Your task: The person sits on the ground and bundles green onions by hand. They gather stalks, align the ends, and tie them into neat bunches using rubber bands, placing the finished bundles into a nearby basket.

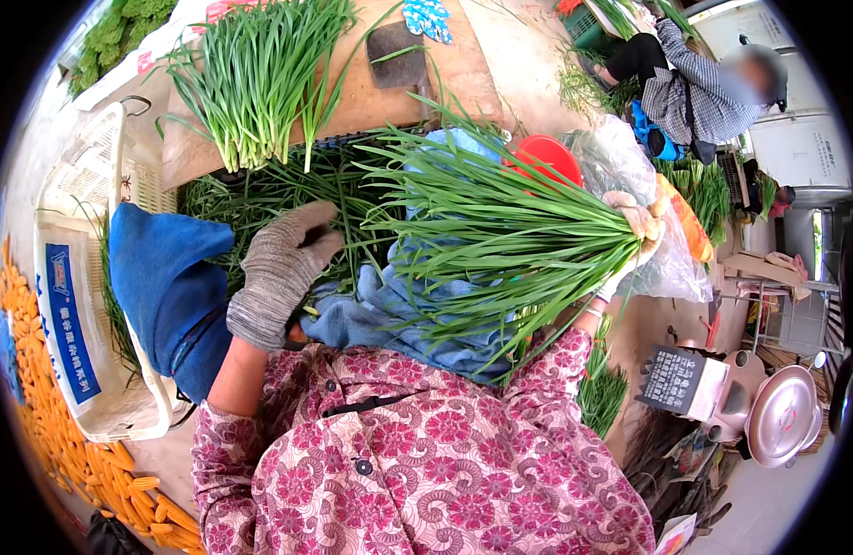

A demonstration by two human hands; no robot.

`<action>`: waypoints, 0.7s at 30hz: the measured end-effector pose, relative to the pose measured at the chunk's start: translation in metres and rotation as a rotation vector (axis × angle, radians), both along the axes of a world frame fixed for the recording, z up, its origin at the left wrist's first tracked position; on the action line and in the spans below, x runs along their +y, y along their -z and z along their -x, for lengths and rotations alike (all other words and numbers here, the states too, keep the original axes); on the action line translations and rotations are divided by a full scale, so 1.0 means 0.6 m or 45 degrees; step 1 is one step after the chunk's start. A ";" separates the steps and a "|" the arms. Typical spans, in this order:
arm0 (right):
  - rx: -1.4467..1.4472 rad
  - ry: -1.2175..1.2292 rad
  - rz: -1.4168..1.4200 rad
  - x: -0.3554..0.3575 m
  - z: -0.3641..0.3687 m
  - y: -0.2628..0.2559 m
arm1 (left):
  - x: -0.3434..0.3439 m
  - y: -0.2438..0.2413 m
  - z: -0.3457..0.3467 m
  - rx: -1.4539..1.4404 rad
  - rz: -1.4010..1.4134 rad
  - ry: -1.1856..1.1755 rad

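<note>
My right hand (638, 225), in a pale glove, grips the stem ends of a large bunch of garlic chives (495, 229). The long green leaves fan out leftward over the blue cloth (412, 312) on my lap. My left hand (287, 270) wears a grey knitted glove. Its thumb and fingers are slightly curled and apart, with nothing seen between them. Beneath and beyond it lies a heap of loose chive leaves (287, 187). Another chive bunch (267, 90) rests on a wooden board (461, 76) ahead of me, beside a broad-bladed cleaver (396, 55).
A white plastic crate (86, 229) stands at left, near corn cobs (65, 430) on the floor. A red round container (547, 158) and a clear plastic bag (599, 159) sit near my right hand. Another person (704, 97) sits at upper right. A metal stove (735, 388) stands at right.
</note>
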State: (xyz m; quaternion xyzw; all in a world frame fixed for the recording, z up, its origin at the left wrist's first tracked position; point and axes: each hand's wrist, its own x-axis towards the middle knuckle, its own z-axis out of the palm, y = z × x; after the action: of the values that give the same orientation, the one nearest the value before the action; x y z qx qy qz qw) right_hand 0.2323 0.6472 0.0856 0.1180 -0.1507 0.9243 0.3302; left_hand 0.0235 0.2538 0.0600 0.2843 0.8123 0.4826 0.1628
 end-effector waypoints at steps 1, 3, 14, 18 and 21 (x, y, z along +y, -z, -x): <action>-0.001 0.003 -0.002 0.000 0.003 -0.001 | 0.011 -0.038 -0.010 -0.070 0.071 0.087; -0.026 0.052 0.022 -0.009 0.009 -0.010 | 0.051 -0.110 -0.043 -0.211 0.205 0.257; -0.350 0.335 -0.140 0.009 0.033 -0.070 | 0.056 -0.026 -0.011 -0.915 -0.526 -0.157; -0.879 0.711 -0.665 -0.086 0.189 -0.197 | 0.056 -0.151 0.060 -0.411 -0.901 -0.141; -0.936 0.897 -1.275 -0.235 0.294 -0.268 | 0.096 -0.257 0.051 0.221 -0.616 0.213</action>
State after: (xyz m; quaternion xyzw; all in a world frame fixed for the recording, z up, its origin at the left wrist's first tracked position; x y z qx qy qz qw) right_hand 0.0558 0.5063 0.2461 -0.1194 -0.6877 0.5624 0.4433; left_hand -0.0070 0.3112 0.2140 0.4213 0.6579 0.6214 0.0592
